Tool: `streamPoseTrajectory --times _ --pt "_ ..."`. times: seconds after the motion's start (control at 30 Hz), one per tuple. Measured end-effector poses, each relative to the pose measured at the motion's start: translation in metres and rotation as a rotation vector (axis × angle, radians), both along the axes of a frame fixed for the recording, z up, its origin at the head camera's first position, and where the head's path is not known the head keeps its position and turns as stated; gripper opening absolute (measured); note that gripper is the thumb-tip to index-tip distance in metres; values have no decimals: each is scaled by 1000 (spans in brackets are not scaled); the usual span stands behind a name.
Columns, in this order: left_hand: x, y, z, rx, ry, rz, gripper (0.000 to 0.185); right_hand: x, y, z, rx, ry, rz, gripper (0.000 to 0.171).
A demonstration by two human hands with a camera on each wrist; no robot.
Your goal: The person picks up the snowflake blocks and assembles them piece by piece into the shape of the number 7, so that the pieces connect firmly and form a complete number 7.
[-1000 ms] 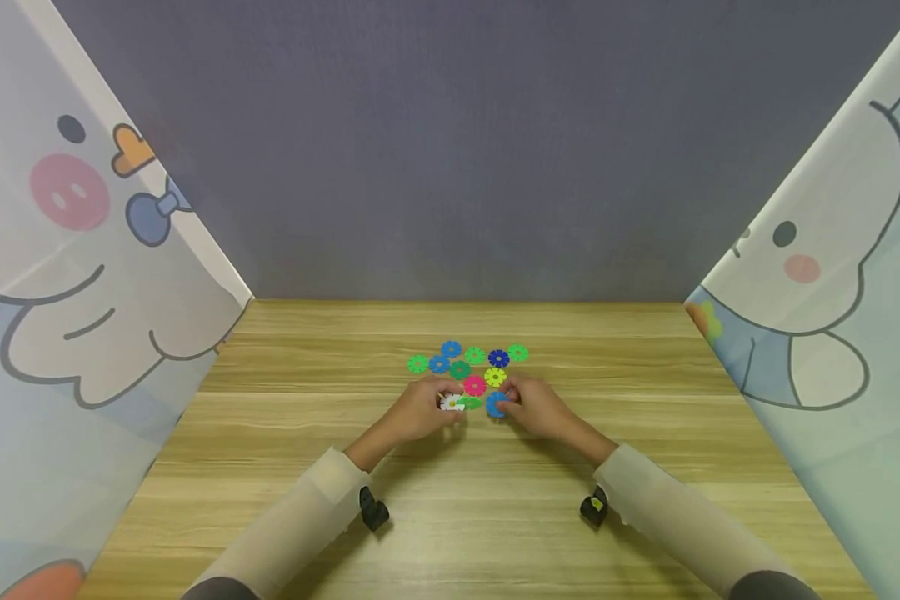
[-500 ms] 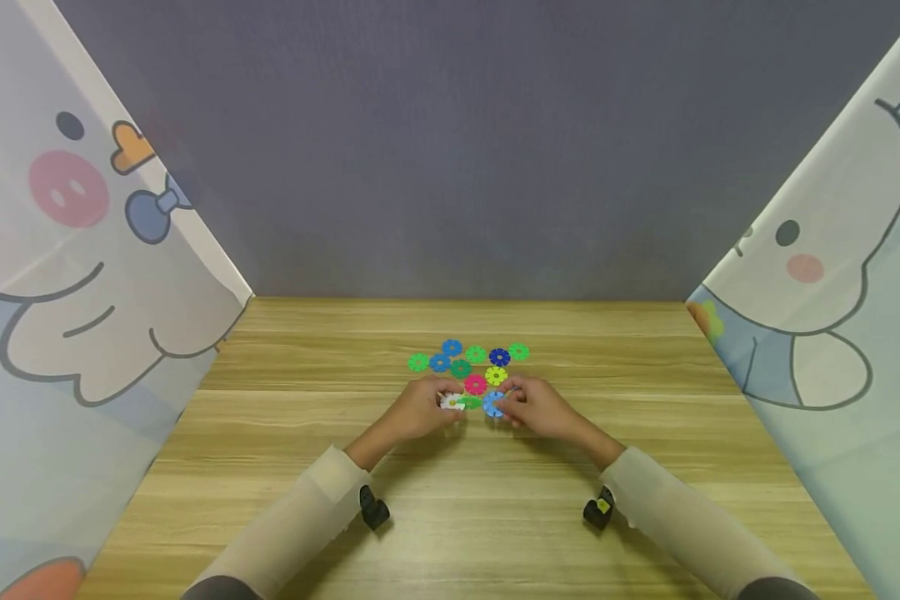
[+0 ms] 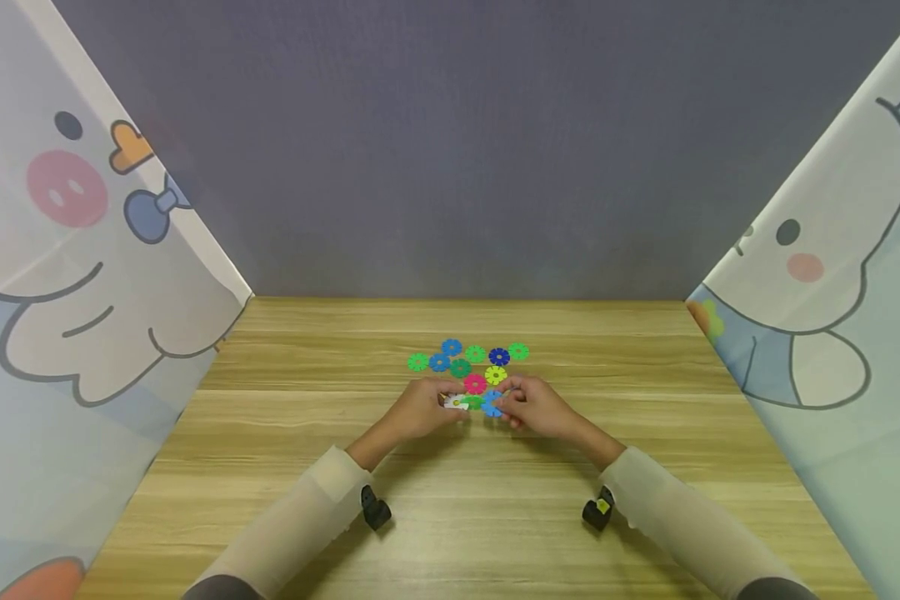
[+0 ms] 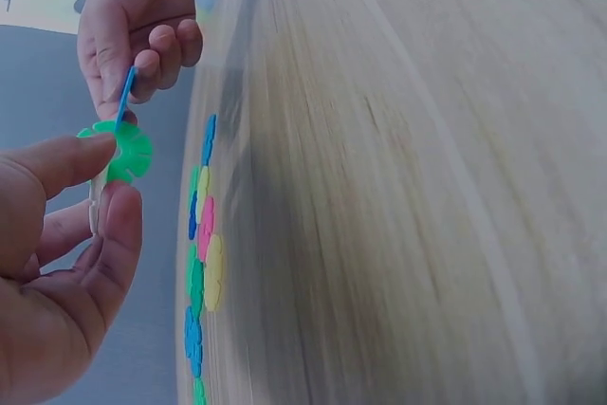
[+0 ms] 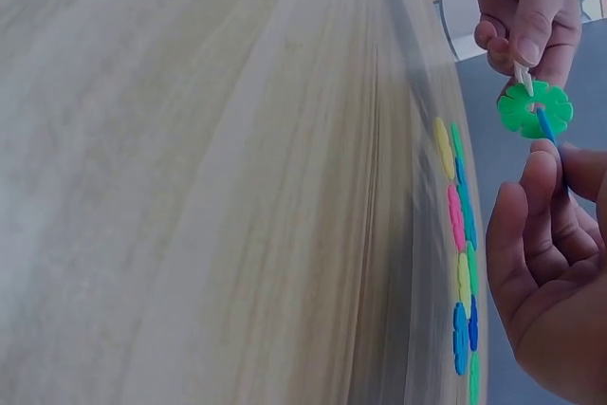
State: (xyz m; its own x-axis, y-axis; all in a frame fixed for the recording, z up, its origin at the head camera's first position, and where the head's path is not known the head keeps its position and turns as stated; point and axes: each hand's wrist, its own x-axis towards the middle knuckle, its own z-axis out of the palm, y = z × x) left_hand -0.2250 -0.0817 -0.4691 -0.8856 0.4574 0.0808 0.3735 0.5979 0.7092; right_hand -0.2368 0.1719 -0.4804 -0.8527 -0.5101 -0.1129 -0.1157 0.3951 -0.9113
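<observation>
With the left hand [image 3: 420, 410] pinching the white-and-green disc pair [image 4: 121, 151] steady above the tabletop [image 3: 450, 492], the right hand [image 3: 536, 407], pinching the blue disc [image 4: 124, 95], should probably keep its slot square to the green rim while pressing in.

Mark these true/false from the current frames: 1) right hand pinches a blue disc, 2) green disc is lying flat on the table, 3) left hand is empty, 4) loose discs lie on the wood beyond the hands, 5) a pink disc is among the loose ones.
1) The right hand pinches a blue disc. True.
2) The green disc lies flat on the table. False: it is held up off the wood, between the two hands.
3) The left hand is empty. False: it holds a white disc joined to the green disc.
4) Loose discs lie on the wood beyond the hands. True.
5) A pink disc is among the loose ones. True.
</observation>
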Motion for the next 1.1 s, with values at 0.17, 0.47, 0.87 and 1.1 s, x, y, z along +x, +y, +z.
streamPoseTrajectory --times 0.17,0.47,0.87,1.1 --pt "0 -1 0 -6 50 -29 41 0 -1 -2 -16 -17 -10 24" --pt "-1 3 1 -55 157 -87 37 -1 -4 -3 -11 -16 -13 28" --pt "4 7 5 -102 173 -72 35 1 -11 -5 -80 -63 -22 22" --pt "3 7 5 -119 177 -59 36 1 -13 -7 -92 -86 -40 22"
